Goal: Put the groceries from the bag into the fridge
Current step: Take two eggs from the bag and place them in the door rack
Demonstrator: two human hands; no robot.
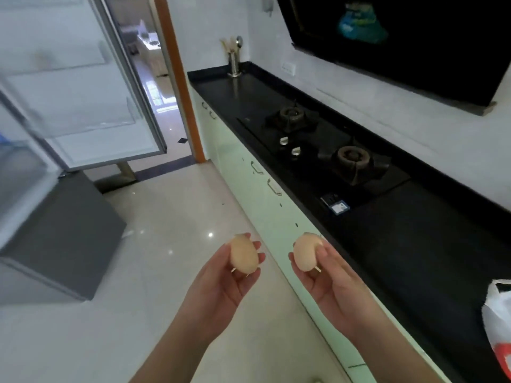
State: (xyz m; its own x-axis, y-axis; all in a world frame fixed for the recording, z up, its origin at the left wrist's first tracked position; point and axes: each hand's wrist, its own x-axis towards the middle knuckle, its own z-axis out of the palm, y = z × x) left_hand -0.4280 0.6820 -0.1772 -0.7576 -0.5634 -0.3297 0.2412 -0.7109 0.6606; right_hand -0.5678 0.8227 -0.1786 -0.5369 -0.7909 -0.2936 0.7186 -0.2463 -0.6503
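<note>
Left hand point(221, 275) palm-up over the floor point(171, 222), fingers curled round a pale egg point(244, 255) held at the fingertips. Right hand point(329, 280) likewise raised, just beside the counter's front edge, fingers and thumb wrapped round a second egg point(305, 252). The two eggs sit level with each other, apart, neither touching the other. Both forearms reach in from the bottom edge. Counter point(414, 244) is black and runs along the right wall, pale green cabinet fronts point(249, 150) below it. Bag point(497, 322), white plastic with a red patch, stands on the counter at the right edge, near the right arm, only partly in view. Two-burner hob point(326, 150) is set into the counter farther along, a small blue-and-white card point(338, 207) at its near front corner. Utensil holder point(234, 64) stands at the counter's far end corner. Dark hood point(401, 42) is on the wall above. Fridge point(25, 167) is at the left edge, well apart from both hands, its upper door point(83, 78) swung open toward the doorway; the grey lower door point(66, 233) also stands ajar. Interior is blurred; contents cannot be told.
</note>
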